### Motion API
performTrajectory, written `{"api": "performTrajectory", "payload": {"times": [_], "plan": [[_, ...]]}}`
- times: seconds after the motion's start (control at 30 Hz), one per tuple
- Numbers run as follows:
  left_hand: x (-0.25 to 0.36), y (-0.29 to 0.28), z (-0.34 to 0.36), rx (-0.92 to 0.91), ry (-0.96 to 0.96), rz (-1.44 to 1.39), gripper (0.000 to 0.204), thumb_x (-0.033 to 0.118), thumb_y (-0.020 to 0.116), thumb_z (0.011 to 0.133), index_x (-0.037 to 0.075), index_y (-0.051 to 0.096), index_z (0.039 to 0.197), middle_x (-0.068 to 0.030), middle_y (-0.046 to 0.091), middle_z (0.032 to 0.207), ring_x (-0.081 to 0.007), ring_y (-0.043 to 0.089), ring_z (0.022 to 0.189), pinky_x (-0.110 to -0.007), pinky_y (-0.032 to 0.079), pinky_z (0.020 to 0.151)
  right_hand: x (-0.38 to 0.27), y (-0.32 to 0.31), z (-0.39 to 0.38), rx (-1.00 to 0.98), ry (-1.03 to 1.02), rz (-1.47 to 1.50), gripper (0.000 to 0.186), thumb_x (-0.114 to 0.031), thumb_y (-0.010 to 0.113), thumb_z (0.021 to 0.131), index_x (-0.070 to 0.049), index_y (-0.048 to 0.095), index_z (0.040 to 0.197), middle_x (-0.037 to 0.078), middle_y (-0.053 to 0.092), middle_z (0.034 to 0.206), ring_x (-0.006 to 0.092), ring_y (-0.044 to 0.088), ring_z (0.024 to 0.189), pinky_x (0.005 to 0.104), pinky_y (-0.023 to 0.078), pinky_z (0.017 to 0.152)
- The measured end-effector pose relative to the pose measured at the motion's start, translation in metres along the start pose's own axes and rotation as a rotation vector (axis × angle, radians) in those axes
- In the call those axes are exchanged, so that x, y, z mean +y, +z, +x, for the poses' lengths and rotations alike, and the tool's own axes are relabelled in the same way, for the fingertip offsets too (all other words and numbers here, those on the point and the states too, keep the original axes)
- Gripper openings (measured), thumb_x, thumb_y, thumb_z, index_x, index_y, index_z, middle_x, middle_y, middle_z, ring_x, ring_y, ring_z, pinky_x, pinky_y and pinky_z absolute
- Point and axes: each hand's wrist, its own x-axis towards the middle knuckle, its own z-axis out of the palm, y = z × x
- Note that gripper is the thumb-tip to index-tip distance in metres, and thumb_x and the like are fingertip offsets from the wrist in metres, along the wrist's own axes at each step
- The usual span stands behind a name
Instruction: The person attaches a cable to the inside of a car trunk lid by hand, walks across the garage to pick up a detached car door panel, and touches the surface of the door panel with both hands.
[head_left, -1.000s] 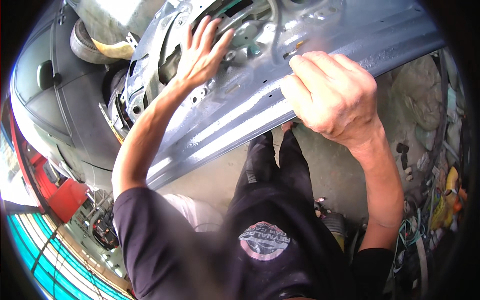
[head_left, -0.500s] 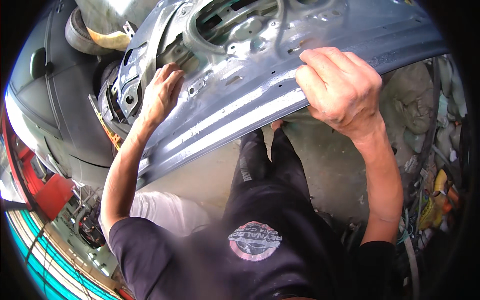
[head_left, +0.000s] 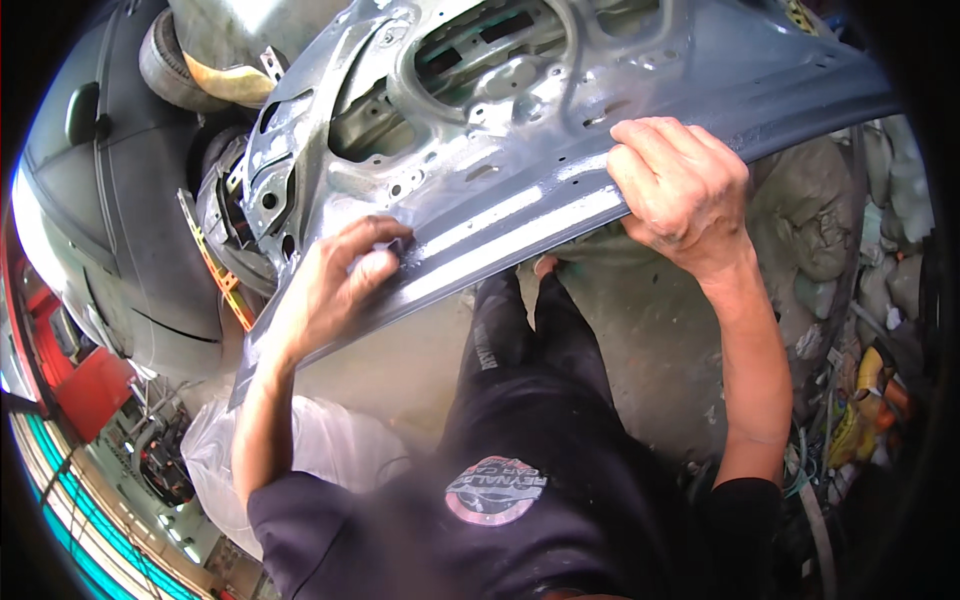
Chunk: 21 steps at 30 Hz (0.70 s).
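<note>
A grey-blue car door (head_left: 530,165), its inner side with cut-outs and holes facing up, lies tilted in front of me. My right hand (head_left: 685,190) is closed around its near edge, right of the middle, thumb on the near side. Over the left part of the same edge is my left hand (head_left: 345,275), fingers curled and thumb bent toward them. A small dark patch shows at its fingertips; whether that is a thing or a shadow I cannot tell. Wet-looking bright streaks run along the door's near border between the hands.
At the left stands a dark car body (head_left: 150,200) with a tyre (head_left: 175,65) beside it. An orange-yellow slotted strip (head_left: 228,290) lies near the door's left end. Sheer whitish plastic (head_left: 320,435) sits by my left arm. Filled sacks (head_left: 800,205) and mixed clutter (head_left: 870,400) line the right.
My left hand has moved down from the door's cut-out to its near left border. The door sits slightly lower in view, and my right hand keeps its hold on the edge.
</note>
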Motion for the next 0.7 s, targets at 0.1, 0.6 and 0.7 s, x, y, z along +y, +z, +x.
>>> {"api": "performTrajectory", "payload": {"times": [0.1,0.6,0.7], "plan": [[0.008,0.006,-0.031,0.048,0.041,0.042,0.088,0.078,0.049,0.091,-0.001,0.065,0.127,-0.0211,0.062,0.136,-0.0409,0.061,0.126,-0.045,0.046,0.106,-0.001,-0.001,0.004,-0.03,-0.006,-0.008,0.013,-0.012,0.064,0.068,-0.012,0.051,0.069,0.001,0.06,0.074,0.017,0.063,0.068,0.03,0.048,0.056],[-0.009,0.056,-0.053,0.464,0.207,0.63,0.052,0.009,0.074,0.077,0.004,0.062,0.127,-0.0128,0.065,0.126,-0.0323,0.065,0.111,-0.043,0.053,0.092,-0.013,-0.017,0.017,-0.19,0.033,-0.012,0.02,-0.001,0.066,0.06,-0.006,0.058,0.077,0.006,0.073,0.092,0.0227,0.071,0.084,0.0339,0.052,0.065],[-0.008,0.057,-0.052,0.478,0.205,0.65,0.047,0.009,0.073,0.078,0.004,0.063,0.124,-0.0125,0.066,0.124,-0.0315,0.066,0.11,-0.042,0.053,0.091,-0.012,-0.015,0.016,-0.188,0.038,-0.001,0.02,0.0,0.066,0.06,-0.007,0.058,0.077,0.005,0.072,0.091,0.0227,0.07,0.083,0.0339,0.051,0.065]]}}
